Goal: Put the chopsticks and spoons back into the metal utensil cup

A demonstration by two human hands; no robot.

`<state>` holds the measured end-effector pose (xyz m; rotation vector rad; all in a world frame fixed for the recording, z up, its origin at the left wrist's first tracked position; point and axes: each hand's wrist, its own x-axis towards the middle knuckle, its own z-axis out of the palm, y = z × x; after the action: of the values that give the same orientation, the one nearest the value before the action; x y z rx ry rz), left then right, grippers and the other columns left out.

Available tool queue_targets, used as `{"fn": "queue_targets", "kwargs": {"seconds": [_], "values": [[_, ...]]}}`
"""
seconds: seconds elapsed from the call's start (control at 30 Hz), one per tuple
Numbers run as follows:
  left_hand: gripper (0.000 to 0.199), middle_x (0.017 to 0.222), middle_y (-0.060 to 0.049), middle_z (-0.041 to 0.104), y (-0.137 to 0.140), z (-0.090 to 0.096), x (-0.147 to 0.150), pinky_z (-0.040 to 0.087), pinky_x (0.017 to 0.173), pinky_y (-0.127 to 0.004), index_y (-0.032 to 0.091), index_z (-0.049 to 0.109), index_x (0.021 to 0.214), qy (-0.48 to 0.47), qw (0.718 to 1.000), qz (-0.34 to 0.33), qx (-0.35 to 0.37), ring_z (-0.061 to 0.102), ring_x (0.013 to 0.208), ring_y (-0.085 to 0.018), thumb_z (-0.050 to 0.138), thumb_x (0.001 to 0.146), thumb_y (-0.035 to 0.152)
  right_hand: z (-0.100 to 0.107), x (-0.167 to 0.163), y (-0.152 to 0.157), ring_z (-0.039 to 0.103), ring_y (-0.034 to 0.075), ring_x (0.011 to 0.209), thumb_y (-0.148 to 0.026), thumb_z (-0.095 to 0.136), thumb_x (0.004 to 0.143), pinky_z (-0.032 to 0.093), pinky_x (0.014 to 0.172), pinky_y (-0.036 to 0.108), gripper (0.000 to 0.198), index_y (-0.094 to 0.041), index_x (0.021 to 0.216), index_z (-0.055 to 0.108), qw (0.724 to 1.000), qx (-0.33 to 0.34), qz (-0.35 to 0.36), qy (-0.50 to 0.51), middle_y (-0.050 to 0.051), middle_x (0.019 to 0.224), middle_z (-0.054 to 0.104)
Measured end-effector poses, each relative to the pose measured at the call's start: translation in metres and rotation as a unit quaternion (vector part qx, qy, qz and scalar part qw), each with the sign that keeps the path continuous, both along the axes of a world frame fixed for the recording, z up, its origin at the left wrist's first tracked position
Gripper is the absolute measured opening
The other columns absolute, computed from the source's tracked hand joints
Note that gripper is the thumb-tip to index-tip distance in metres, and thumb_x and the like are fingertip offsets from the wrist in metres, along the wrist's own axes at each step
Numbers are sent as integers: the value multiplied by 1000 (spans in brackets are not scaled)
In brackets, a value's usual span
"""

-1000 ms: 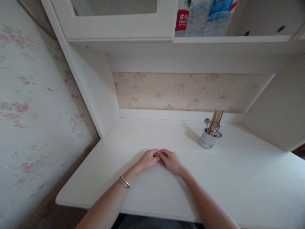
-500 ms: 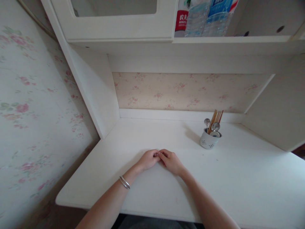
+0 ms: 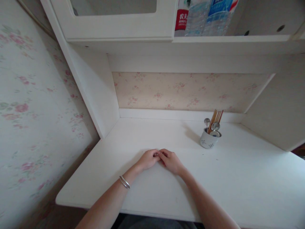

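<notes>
My left hand (image 3: 149, 159) and my right hand (image 3: 170, 161) meet on the white desktop (image 3: 147, 194), fingertips touching. Both have curled, closed fingers; anything between them is hidden or too small to name. Two silver bangles (image 3: 124, 182) circle my left wrist. Beyond my right hand, apart from it, stands a white utensil holder (image 3: 207, 142) with punched holes. Wooden chopsticks (image 3: 213, 119) and metal spoons (image 3: 215, 126) stick up out of it, along with a pale rounded piece.
Above the desk hangs a white cabinet (image 3: 119, 30) with an open shelf of clear plastic bottles (image 3: 196, 20). White side panels (image 3: 88, 86) flank the desktop. Floral wallpaper covers the wall (image 3: 30, 127) at left and the strip (image 3: 176, 90) behind.
</notes>
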<state>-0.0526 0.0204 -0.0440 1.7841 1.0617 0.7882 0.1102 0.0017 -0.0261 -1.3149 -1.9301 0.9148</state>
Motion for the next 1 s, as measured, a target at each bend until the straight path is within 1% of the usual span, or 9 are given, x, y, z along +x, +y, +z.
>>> {"fn": "queue_targets", "kwargs": {"seconds": [0.2, 0.47, 0.7, 1.0], "values": [[23, 92, -5, 74, -1, 2, 1, 49, 82, -28, 15, 69, 91, -17, 1000, -5, -8, 65, 87, -18, 52, 79, 23, 1, 0, -1, 56, 15, 63, -45, 39, 96, 38, 60, 24, 39, -20, 94, 69, 1000, 1, -2, -3, 1, 69, 64], [23, 95, -5, 73, -2, 3, 0, 48, 83, -29, 16, 70, 92, 5, 1000, -2, 7, 65, 90, -19, 51, 80, 23, 0, 0, 0, 57, 16, 66, -44, 40, 95, 39, 61, 25, 38, -20, 95, 69, 1000, 2, -5, -1, 2, 72, 66], [22, 92, -5, 73, -4, 6, 0, 49, 80, -28, 15, 70, 90, -5, 1000, -4, 4, 66, 87, -18, 52, 80, 23, 1, 0, -1, 58, 16, 69, -44, 40, 95, 40, 63, 25, 38, -20, 95, 70, 1000, -1, -1, 1, 3, 78, 68], [22, 92, -5, 74, -2, 4, 1, 49, 81, -28, 15, 70, 90, -3, 1000, -3, 6, 66, 87, -18, 52, 80, 23, 1, -1, -1, 58, 16, 68, -44, 40, 95, 39, 63, 25, 38, -20, 93, 69, 1000, 5, -2, -7, 3, 76, 67]]}}
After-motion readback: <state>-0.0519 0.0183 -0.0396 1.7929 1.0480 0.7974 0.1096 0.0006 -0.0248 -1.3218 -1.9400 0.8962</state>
